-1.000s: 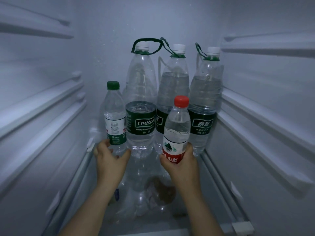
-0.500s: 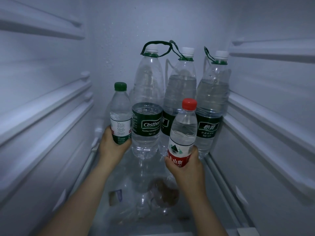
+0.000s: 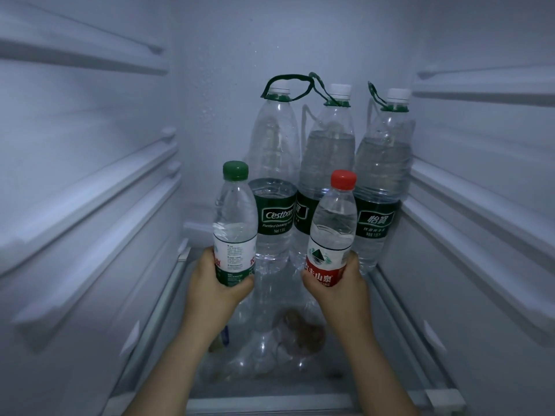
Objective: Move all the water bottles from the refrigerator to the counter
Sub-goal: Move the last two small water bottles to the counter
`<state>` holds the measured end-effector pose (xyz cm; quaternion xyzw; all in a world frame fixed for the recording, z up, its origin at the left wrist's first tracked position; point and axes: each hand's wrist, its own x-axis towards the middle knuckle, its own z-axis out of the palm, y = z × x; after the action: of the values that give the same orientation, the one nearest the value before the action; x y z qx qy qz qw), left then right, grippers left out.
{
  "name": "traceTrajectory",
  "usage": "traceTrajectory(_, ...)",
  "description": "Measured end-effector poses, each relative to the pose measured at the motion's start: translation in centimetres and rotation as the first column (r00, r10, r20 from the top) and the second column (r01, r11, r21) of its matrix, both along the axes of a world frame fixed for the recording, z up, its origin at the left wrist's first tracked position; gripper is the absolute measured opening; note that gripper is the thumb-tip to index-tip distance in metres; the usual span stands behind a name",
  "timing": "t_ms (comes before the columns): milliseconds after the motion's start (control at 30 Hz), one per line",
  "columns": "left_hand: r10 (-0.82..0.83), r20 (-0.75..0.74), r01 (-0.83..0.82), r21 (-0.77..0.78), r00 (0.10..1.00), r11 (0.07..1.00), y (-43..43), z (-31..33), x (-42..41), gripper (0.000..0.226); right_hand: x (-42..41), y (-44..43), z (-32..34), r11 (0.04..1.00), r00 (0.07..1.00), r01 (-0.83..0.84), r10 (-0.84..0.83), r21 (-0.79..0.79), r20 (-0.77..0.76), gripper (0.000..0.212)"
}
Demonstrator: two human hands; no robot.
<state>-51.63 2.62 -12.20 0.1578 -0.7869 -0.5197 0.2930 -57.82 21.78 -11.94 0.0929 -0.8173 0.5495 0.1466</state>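
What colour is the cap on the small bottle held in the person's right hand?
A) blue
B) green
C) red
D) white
C: the right hand grips the red-capped bottle, while the green-capped bottle is in the left hand.

3 tall bottles (image 3: 329, 163) stand close together at the back of the shelf (image 3: 270, 382), filling its middle and right. A gap lies at the rear left. Rails (image 3: 90, 217) jut from both side walls. The left hand (image 3: 216, 286) grips a green-cap bottle (image 3: 234, 223) and the right hand (image 3: 336, 291) a red-cap bottle (image 3: 333, 229), just before that row. The shelf between them and toward the front is open.
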Motion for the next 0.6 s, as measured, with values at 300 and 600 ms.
traceTrajectory(300,-0.035,0.046,0.033,0.030,0.998,0.999,1.6,-0.2,2.6,0.055,0.5,0.3,0.1,1.000,1.000,-0.004,0.004,0.010,-0.005,0.057)
traceTrajectory(600,-0.077,0.035,0.075,0.041,0.996,0.996,2.9,-0.2,4.4,0.052,3.5,0.8,0.2,1.000,1.000,-0.001,0.001,0.005,0.002,0.062)
